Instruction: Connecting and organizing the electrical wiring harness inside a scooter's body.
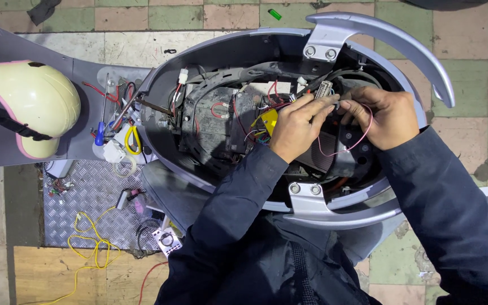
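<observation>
The open scooter body [244, 45] lies in the middle of the view; inside it sits the battery tray [213, 121], and to the right of the tray both hands meet; the left hand [297, 124] is just beside the right hand [385, 116], with a small connector [323, 90] and a thin wire [357, 141] between them; the seat [32, 107] lies to the left of the body; a screwdriver [100, 133] lies between seat and body; loose cable [88, 243] lies on the metal plate [80, 197] below the seat.

Looked like a scooter repair workshop: opened scooter body [244, 51] exposed wiring, loose yellow wires [88, 240] and screwdriver [100, 133] lay on checker-plate [86, 197], tiled floor [464, 34].
</observation>
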